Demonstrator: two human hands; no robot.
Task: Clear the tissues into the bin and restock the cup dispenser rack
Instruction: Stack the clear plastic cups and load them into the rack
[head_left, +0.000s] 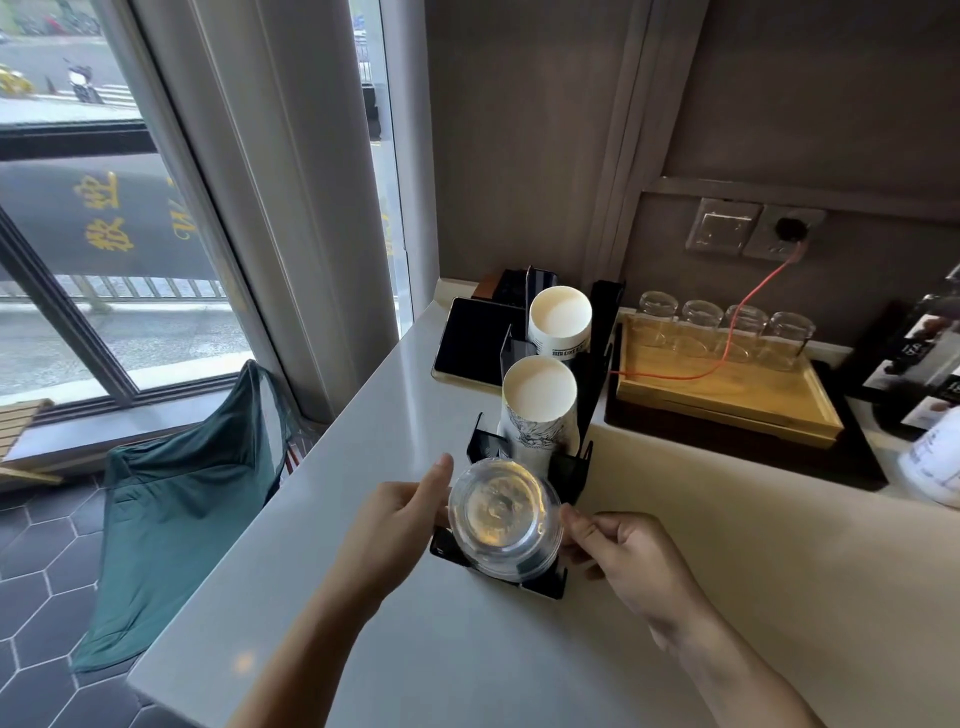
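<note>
While both hands close in on the near end of the black cup rack (563, 470), the clear plastic cups (505, 519) sit right between them, mouth toward the camera, in the rack's front slot. Left hand (402, 525) has its thumb raised along the cups' left rim, fingers curled around that side. Right hand (626, 556) pinches the right edge with curled fingers (579, 525). Behind, two stacks of white paper cups (539, 402) fill the next slots, the far one (561, 319) higher up. The rack stands on the pale surface (363, 519). Further right, a wooden tray (727, 400) carries upturned glasses (743, 332), with an orange cable (727, 332) draped across. A green bag (176, 514) hangs at the left edge.
</note>
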